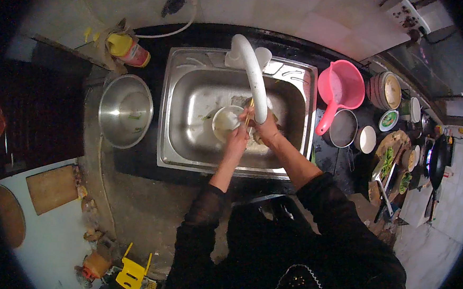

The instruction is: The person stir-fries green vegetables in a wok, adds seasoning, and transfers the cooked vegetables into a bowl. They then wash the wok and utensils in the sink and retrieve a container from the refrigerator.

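Observation:
A stainless steel sink (196,95) lies before me, with a white curved faucet (251,71) arching over it. Both of my hands are low in the basin, close together. Thin sticks that look like chopsticks (247,121) pass through the fingers of my left hand (237,138). Beside that hand, a white bowl (219,126) rests in the sink with something pale inside. My right hand (268,129) is just right of the sticks; the faucet's end covers part of it, so its grip is unclear. Scraps of food (257,147) lie on the basin floor under my hands.
Left of the sink stands a metal basin (125,123), with a yellow-capped container (128,49) behind it. A pink dipper (345,84), a round pan (343,127) and a white bowl (365,139) stand to the right. Farther right are stacked bowls (385,91), a cutting board (394,140) and a wok (439,159).

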Demonstrator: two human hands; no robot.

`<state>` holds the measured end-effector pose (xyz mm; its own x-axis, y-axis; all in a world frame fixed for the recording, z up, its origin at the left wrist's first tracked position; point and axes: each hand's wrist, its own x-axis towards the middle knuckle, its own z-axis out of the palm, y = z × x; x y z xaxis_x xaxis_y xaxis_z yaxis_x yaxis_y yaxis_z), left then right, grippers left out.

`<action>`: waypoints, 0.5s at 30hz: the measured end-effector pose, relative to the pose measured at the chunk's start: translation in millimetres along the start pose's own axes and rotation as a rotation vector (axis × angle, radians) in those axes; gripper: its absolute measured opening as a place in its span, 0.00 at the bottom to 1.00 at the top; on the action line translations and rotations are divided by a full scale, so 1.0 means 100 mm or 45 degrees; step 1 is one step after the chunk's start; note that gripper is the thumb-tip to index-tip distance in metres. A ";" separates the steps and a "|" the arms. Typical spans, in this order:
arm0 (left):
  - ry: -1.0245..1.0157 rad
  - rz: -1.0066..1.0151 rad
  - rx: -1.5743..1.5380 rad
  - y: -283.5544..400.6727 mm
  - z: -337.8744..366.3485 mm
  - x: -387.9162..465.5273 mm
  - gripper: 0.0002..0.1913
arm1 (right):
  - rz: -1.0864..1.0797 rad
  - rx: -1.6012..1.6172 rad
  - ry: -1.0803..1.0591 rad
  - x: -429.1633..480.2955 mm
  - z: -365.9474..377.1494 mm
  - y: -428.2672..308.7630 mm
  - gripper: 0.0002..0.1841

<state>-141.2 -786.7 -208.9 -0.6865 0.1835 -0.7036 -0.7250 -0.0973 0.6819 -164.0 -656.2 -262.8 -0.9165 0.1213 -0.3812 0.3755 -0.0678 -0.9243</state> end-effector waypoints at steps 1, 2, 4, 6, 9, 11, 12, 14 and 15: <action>0.063 -0.041 -0.127 0.12 0.11 -0.05 0.17 | 0.016 -0.132 -0.022 0.04 0.00 0.22 0.13; 0.125 -0.080 -0.253 0.19 0.16 -0.08 0.16 | 0.030 -0.263 -0.043 0.08 0.01 0.43 0.13; 0.011 -0.028 -0.194 0.03 0.09 -0.12 0.13 | 0.073 -0.352 -0.126 0.07 -0.01 0.49 0.12; -0.015 0.120 0.044 -0.11 -0.01 -0.17 0.14 | 0.176 -0.225 -0.178 -0.02 -0.10 0.14 0.12; 0.243 0.662 1.095 0.15 -0.13 -0.30 0.16 | 0.223 -0.267 -0.180 -0.18 -0.18 -0.60 0.11; 0.430 1.368 1.460 0.64 -0.13 -0.35 0.19 | -0.156 -0.863 -0.232 -0.25 -0.18 -0.71 0.09; 0.447 1.592 1.607 0.83 -0.14 -0.33 0.18 | -0.382 -1.090 -0.282 -0.29 -0.18 -0.61 0.08; 0.244 1.584 1.897 0.91 -0.24 -0.25 0.16 | -0.599 -1.359 -0.339 -0.29 -0.16 -0.46 0.08; 0.036 1.335 2.023 0.87 -0.33 -0.21 0.14 | -0.590 -1.402 -0.351 -0.28 -0.13 -0.43 0.08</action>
<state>-192.2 -831.2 -141.5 -0.7652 0.6405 0.0649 0.6284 0.7212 0.2915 -152.2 -644.0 -212.7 -0.9427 -0.3113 -0.1202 -0.2001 0.8156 -0.5429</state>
